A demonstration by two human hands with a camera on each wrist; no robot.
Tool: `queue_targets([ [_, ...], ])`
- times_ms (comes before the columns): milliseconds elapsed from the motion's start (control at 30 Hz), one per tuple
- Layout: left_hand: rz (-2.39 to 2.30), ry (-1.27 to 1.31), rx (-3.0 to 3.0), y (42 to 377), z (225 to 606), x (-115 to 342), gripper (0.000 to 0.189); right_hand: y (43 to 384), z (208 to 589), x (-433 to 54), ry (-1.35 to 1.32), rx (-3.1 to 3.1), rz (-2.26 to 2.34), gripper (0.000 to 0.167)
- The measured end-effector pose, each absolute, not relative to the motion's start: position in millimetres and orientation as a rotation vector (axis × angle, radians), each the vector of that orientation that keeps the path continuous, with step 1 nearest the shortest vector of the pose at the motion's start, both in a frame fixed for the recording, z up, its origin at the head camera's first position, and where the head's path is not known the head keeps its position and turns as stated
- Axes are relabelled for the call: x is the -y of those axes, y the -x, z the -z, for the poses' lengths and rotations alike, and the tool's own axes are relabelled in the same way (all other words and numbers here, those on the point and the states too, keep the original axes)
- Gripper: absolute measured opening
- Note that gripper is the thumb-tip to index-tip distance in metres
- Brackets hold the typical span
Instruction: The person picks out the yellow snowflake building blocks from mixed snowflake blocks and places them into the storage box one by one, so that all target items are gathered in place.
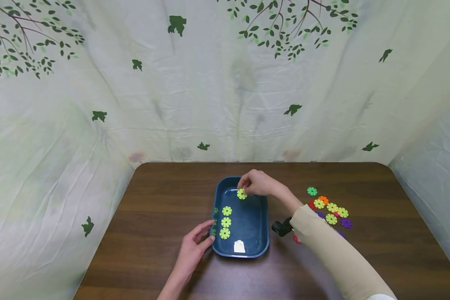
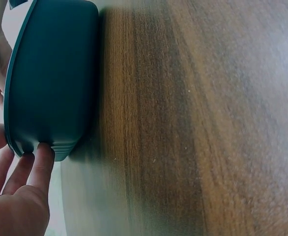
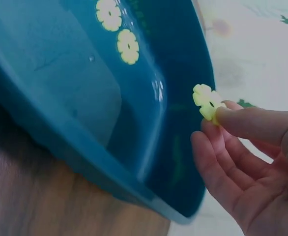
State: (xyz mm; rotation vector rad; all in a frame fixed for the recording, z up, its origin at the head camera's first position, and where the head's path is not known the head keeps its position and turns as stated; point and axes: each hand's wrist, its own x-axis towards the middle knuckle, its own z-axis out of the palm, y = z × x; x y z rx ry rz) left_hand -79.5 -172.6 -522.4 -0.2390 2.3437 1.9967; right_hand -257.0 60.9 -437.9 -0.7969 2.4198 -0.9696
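My right hand (image 1: 260, 183) pinches a yellow snowflake disc (image 3: 206, 102) between thumb and fingertips. It holds the disc over the far end of a blue tray (image 1: 247, 225), above the tray floor. Inside the tray, three more yellow discs (image 1: 226, 222) lie in a column along the left side. At the tray's left wall is my left hand (image 1: 195, 243), its fingers (image 2: 42, 167) extended and their tips against the outer wall near the rim.
To the right of the tray lies a loose spread of yellow, red, orange, purple and green discs (image 1: 331, 207), partly behind the right sleeve (image 1: 322, 237). The brown wooden table (image 1: 165, 200) ends at a leaf-printed cloth (image 1: 225, 104). A black wrist camera (image 1: 282, 227) sits under the right forearm.
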Motion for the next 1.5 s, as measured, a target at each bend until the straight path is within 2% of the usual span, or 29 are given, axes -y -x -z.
queue_targets([
  [1133, -1.988, 0.257, -2.319, 79, 518, 173, 0.042, 260, 505, -9, 0.501, -2.49, 1.17, 0.008],
  [1500, -1.999, 0.251, -2.317, 80, 520, 173, 0.042, 256, 510, -3, 0.514, -2.527, 1.133, 0.005],
])
